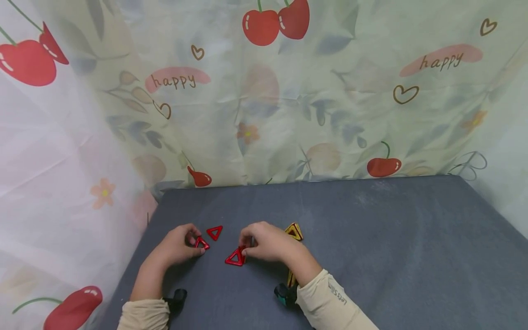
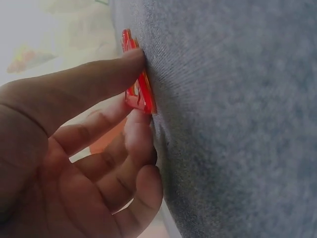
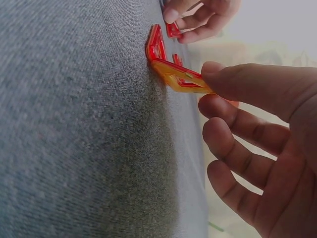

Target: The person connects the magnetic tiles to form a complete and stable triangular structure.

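Note:
Between thumb and fingers, my left hand [image 1: 181,242] pinches a red triangular magnetic tile [image 1: 201,243], which lies low against the table in the left wrist view. My right hand [image 1: 268,242] pinches the tip of another triangular tile [image 3: 184,79], tilted up from the cloth, its near side orange-yellow and its rim red. That tile's lower end meets a red triangle tile [image 1: 234,258] in front of my right fingertips. A separate red triangle tile [image 1: 214,233] lies flat between the two hands, slightly farther back.
A yellow triangle piece [image 1: 294,231] stands behind my right wrist, and another yellow piece [image 1: 291,278] is partly hidden under that forearm. Dark grey cloth covers the table [image 1: 371,256]. A printed curtain [image 1: 288,101] hangs along the back and left side.

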Available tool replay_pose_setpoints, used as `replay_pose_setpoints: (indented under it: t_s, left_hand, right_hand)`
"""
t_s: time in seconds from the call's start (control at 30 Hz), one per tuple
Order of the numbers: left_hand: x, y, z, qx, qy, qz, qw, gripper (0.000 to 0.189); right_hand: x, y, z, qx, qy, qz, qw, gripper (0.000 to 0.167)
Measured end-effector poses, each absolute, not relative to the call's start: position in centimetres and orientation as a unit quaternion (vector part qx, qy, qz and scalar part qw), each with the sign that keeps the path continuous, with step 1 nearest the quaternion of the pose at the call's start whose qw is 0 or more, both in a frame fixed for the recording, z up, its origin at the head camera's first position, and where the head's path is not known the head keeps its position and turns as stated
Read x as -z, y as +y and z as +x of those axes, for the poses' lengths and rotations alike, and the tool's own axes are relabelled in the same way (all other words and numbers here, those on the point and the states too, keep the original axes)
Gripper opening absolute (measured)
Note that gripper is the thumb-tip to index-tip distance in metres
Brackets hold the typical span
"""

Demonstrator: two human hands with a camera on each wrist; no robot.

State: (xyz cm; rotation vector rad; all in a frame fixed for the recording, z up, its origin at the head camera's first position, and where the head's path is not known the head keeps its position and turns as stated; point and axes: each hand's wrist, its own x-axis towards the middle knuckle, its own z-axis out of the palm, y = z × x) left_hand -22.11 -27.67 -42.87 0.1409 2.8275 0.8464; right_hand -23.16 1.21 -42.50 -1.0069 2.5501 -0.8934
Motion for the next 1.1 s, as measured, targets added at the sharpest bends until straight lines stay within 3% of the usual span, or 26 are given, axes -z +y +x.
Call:
replay_pose_setpoints:
  t_s: [0.87,1.1]
  left_hand:
    - [42.8,-26.1,-21.7,-0.323,0.940,0.067,0.084,0.037]
    - [43.0,-25.6,-21.9,-0.339,0.936,0.066,0.069,0.025]
  right_hand:
    - [42.7,1.1,-23.2,0.304,0.880,-0.345,0.124,0.004]
    - [42.5,1.1,-23.2,0.302,0.880,-0.345,0.125,0.004]
